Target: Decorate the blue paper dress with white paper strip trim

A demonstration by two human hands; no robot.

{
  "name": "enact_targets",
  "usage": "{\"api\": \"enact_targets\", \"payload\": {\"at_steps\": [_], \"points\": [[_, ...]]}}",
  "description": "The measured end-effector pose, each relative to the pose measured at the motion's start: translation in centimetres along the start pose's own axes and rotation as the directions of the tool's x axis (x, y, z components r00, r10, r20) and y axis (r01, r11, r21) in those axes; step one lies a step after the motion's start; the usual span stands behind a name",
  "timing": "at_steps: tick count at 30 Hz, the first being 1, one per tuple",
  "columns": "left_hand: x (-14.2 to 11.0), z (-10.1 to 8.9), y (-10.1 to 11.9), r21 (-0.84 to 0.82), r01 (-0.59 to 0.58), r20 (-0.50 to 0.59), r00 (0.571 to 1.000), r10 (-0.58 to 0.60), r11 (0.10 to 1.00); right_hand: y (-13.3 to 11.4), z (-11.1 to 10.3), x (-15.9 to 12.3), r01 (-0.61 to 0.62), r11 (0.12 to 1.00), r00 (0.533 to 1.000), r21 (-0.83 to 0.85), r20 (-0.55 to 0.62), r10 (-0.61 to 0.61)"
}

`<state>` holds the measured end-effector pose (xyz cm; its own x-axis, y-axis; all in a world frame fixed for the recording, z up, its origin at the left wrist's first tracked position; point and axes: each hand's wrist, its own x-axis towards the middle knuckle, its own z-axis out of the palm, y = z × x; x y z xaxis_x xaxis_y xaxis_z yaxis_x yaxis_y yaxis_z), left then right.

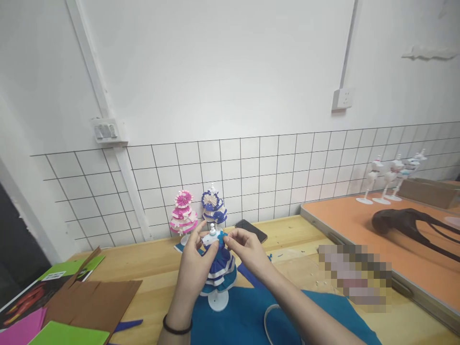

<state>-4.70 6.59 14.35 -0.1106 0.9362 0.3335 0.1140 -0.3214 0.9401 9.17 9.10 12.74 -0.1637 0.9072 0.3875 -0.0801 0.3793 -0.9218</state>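
Note:
A small white mannequin stand wears a layered blue and white ruffled dress (220,274); it stands upright on its round base (218,301). My left hand (196,261) grips the mannequin at the shoulder and upper body, thumb in front and fingers behind. At the opposite shoulder, my right hand (247,247) pinches a small blue flower (221,236) between thumb and fingertips, against the white bodice. Whether the flower is fixed to the bodice I cannot tell.
Behind stand a pink paper-dress figure (184,215) and a purple-and-cream one (212,206), near a phone (253,230). Teal sheet (251,316) lies underneath. Brown cardboard (93,306) is left. On the orange table (345,218) at right stand several bare mannequins (390,177).

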Motion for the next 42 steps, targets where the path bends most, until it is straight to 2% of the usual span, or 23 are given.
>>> {"api": "enact_targets", "payload": {"at_steps": [17, 31, 42], "points": [[-0.09, -0.18, 0.07, 0.054, -0.031, 0.015, 0.999, 0.03, 0.998, -0.13, 0.43, -0.41, 0.028, 0.999, 0.999, -0.041, -0.028, -0.029], [-0.04, -0.25, -0.03, 0.037, -0.02, 0.011, 1.0, 0.02, 0.999, 0.01, 0.51, -0.16, 0.012, 1.0, 1.0, -0.004, -0.026, -0.012], [-0.07, -0.27, -0.15, 0.036, -0.022, 0.023, 1.0, 0.021, 0.999, -0.02, -0.4, -0.67, -0.021, 0.998, 1.0, 0.051, -0.019, 0.022]]}}
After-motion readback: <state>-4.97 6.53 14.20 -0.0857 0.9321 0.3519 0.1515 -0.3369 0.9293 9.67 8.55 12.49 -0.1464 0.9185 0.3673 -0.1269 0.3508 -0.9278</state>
